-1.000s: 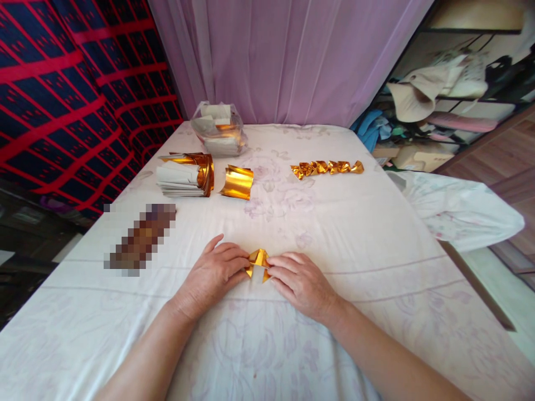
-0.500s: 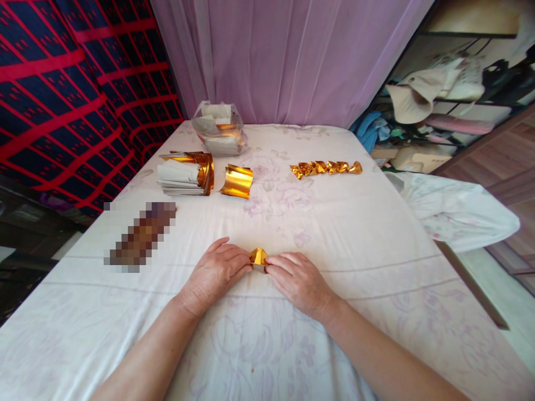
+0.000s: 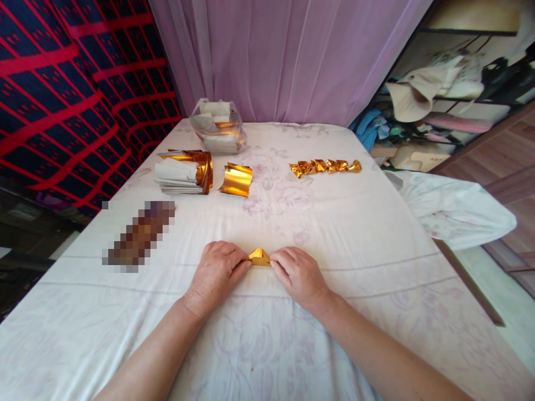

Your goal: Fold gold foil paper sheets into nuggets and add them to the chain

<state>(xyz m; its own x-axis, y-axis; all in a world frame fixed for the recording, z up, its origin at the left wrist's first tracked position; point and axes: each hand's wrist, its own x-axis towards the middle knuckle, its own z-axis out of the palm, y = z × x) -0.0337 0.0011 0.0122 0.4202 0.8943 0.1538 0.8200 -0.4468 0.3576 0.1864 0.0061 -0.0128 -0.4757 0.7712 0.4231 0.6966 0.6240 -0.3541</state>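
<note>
Two bare hands press a small folded piece of gold foil paper [image 3: 259, 257] against a white floral bedsheet [image 3: 359, 223].

The left hand [image 3: 217, 273] and the right hand [image 3: 297, 273] lie knuckles up on either side of the gold piece, fingers curled down and fingertips pinching its two ends — neither hand is open. The piece sits between them, near the front middle of the sheet; its long axis runs left to right, and a low peak on it points away from the person, toward the lilac curtain [image 3: 288, 55]. Farther back lie a row of finished gold foil folds [image 3: 326, 166] on the right, a curled loose sheet of gold foil [image 3: 236, 180] just beside a stack of white-backed foil sheets [image 3: 184, 172], and a clear plastic bag of foil paper [image 3: 217, 127] — all well apart from the hands.
</note>
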